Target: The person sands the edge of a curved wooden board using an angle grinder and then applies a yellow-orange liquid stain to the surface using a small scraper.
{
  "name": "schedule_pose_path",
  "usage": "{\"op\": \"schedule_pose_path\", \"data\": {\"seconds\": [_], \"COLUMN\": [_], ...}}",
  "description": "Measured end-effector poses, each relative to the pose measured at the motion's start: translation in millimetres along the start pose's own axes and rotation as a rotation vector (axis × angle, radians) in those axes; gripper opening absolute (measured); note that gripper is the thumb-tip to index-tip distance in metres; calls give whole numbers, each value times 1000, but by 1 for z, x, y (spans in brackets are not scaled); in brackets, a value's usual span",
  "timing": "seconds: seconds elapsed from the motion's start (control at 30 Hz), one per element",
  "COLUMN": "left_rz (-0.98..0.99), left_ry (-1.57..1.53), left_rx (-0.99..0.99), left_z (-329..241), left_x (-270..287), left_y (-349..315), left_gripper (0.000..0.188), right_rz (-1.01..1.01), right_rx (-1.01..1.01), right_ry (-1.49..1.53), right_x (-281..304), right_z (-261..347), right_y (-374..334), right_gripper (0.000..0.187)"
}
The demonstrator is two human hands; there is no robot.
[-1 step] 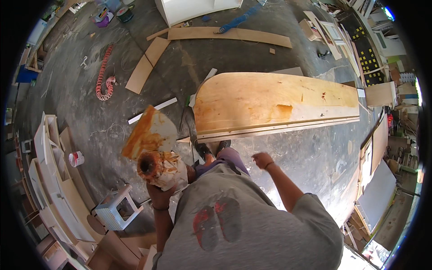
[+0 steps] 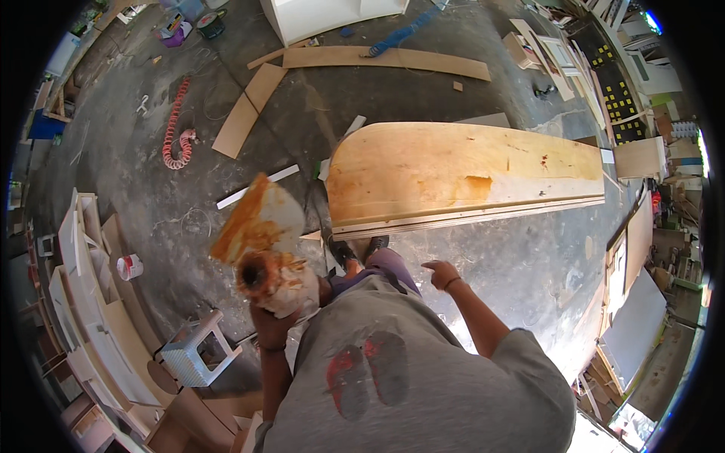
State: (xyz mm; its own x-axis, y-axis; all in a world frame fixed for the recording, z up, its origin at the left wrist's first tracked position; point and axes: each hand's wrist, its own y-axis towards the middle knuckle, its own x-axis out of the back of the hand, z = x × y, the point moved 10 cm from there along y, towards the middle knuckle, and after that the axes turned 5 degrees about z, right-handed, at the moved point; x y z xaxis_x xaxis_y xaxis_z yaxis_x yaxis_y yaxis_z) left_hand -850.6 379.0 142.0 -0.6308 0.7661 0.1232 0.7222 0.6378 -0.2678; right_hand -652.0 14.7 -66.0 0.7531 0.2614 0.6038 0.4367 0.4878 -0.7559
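Observation:
In my left hand (image 2: 273,328) is a whitish container (image 2: 291,291), crusted with brown smears and showing a dark round hollow. My fingers close around its lower side. Beyond it, touching or overlapping it, extends a flat pale piece (image 2: 276,219) streaked orange-brown; how the two join is hidden. My right hand (image 2: 444,275) hangs in the air right of my legs, apart from everything. Its index finger sticks out, the others bend loosely, and nothing shows in it. In front of my feet lies a long wooden panel (image 2: 423,162) with a rounded left end and a brown patch.
Boards (image 2: 385,59) and a coiled red hose (image 2: 175,124) lie on the floor ahead. A blue coiled hose (image 2: 408,34) is near a white cabinet (image 2: 332,19). To the left stand a small white tub (image 2: 130,266), a pale blue stool (image 2: 192,351) and leaning panels (image 2: 98,302). Wood stacks line the right.
My left hand and the container have shifted slightly right, and the flat stained piece has tilted a little. My right hand has turned slightly, its index finger now more plainly extended.

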Motion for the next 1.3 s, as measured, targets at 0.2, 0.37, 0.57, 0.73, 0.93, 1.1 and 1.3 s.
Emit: {"op": "schedule_pose_path", "data": {"seconds": [0.2, 0.37, 0.57, 0.73, 0.93, 1.1, 1.3], "left_rz": [349, 563, 512, 297, 53, -122, -176], "left_ry": [-58, -107, -17, 96, 209, 130, 6], "left_rx": [-80, -115, -140, -75, -4, 17, 52], "left_z": [-29, -40, -19, 0, 22, 47, 66], "left_x": [-78, -131, -120, -66, -3, 40, 46], "left_y": [37, 41, 32, 27, 17, -2, -11], "left_gripper": [69, 73, 74, 69, 79, 87, 88], "right_rz": [-40, 98, -697, -1070, -629, -498, -513], "right_rx": [537, 786, 397, -191, -513, -568, -256], "right_ry": [1314, 1895, 1774, 608, 151, 64, 67], "right_x": [119, 170, 205, 269, 259, 232, 229], "right_z": [137, 217, 49, -119, -185, -164, -36], "right_y": [-12, -19, -36, -60, 44, 91, 145], "right_gripper": [39, 40, 32, 29, 32, 33, 26]}}
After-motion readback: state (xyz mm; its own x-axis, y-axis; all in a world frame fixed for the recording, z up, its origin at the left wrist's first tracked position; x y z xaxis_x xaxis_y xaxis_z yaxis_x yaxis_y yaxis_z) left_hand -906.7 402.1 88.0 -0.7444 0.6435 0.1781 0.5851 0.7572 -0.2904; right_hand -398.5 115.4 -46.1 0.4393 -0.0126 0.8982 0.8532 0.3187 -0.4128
